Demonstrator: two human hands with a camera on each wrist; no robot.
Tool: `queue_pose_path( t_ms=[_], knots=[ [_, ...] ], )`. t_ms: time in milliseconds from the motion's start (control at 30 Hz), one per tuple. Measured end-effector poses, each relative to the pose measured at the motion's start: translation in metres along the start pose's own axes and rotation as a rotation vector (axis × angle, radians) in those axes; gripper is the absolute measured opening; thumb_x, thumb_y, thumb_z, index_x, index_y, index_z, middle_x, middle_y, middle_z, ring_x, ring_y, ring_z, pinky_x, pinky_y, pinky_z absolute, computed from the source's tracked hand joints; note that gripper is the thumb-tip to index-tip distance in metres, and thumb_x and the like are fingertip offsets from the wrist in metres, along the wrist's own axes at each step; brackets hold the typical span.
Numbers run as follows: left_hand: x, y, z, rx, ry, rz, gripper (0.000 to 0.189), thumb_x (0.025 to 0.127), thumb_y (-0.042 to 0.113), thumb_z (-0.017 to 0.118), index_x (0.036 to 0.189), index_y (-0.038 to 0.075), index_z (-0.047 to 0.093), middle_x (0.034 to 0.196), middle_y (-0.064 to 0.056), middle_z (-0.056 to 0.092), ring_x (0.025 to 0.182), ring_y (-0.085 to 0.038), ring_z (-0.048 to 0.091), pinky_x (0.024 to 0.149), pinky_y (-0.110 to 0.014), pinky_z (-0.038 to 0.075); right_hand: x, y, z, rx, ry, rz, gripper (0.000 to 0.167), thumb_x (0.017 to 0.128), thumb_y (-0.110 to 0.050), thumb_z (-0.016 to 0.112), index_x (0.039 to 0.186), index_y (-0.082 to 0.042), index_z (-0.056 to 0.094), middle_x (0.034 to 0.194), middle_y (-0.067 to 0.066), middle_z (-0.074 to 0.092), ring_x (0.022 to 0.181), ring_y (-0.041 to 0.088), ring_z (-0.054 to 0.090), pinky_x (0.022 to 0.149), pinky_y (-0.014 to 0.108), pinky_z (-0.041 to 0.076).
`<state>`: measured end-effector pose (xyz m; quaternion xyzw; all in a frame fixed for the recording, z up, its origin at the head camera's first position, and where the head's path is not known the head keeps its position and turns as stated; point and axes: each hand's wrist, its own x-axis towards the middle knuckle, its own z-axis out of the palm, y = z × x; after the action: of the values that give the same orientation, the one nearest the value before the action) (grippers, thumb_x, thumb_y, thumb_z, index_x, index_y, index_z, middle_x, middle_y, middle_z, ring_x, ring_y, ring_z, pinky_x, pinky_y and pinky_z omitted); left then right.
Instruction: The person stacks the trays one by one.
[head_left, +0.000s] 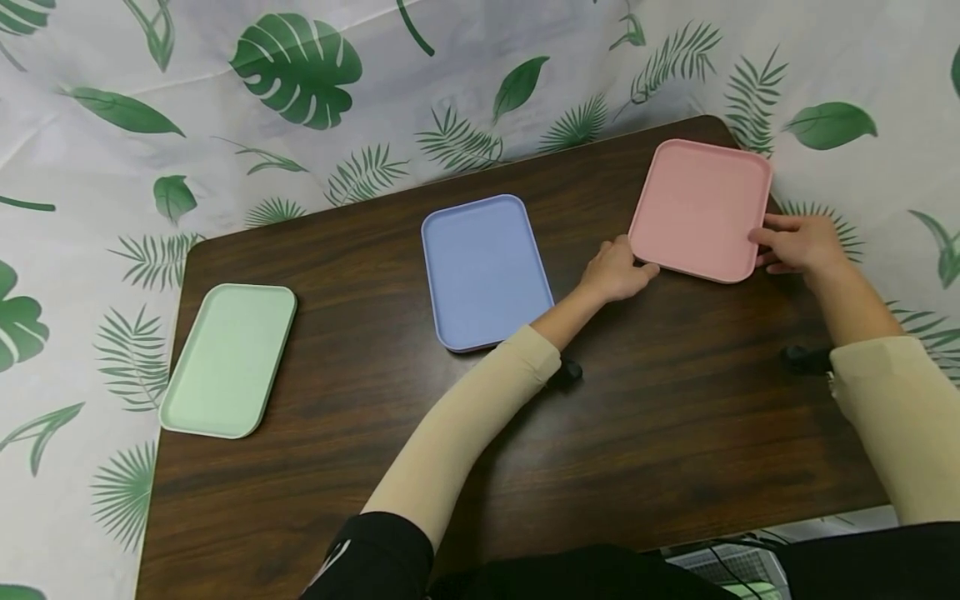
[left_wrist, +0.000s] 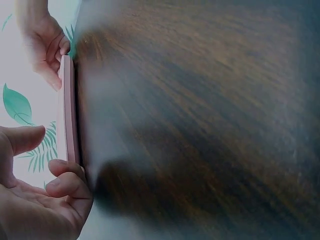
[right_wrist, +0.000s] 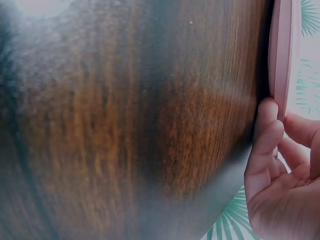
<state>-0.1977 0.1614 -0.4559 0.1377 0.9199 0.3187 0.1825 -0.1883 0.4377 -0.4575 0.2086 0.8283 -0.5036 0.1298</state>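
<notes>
A pink rectangular tray [head_left: 702, 208] lies at the table's far right corner in the head view. My left hand [head_left: 613, 271] is at its near left corner. The left wrist view shows that hand's fingers [left_wrist: 70, 185] curled against the tray's edge [left_wrist: 69, 110], with the thumb apart from the rim. On the opposite side, my right hand [head_left: 804, 243] grips the right rim, thumb on top. In the right wrist view its fingers [right_wrist: 267, 132] curl beneath the pink edge [right_wrist: 281, 55]. The tray's underside is hidden.
A blue tray [head_left: 486, 271] lies mid-table, its near right corner partly behind my left forearm. Farther left is a green tray [head_left: 228, 358] by the left edge of the dark wooden table [head_left: 360, 417]. A leaf-patterned white cloth [head_left: 420, 75] hangs behind.
</notes>
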Motion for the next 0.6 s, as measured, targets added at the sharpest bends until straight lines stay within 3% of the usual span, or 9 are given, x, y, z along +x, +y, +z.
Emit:
queue_pose_path(
  t_ms=[367, 600],
  knots=[
    [-0.0035, 0.0017, -0.0019, 0.041, -0.01, -0.043, 0.037, 0.095, 0.043, 0.059, 0.117, 0.013, 0.054, 0.111, -0.003, 0.054, 0.1, -0.02, 0.058, 0.081, -0.035, 0.047, -0.0034, 0.0015, 0.0014, 0.042, 0.018, 0.04, 0.07, 0.096, -0.032, 0.061, 0.15, 0.003, 0.031, 0.058, -0.017, 0.063, 0.056, 0.002, 0.064, 0.053, 0.022, 0.053],
    [-0.0051, 0.0021, -0.002, 0.019, 0.018, -0.05, 0.034, 0.096, 0.04, 0.058, 0.116, 0.012, 0.051, 0.11, -0.002, 0.054, 0.102, -0.019, 0.058, 0.082, -0.034, 0.047, -0.0055, 0.0055, 0.0015, 0.112, 0.028, 0.043, 0.071, 0.094, -0.031, 0.066, 0.15, -0.002, 0.034, 0.061, -0.017, 0.065, 0.056, 0.002, 0.063, 0.052, 0.022, 0.052]
  ],
)
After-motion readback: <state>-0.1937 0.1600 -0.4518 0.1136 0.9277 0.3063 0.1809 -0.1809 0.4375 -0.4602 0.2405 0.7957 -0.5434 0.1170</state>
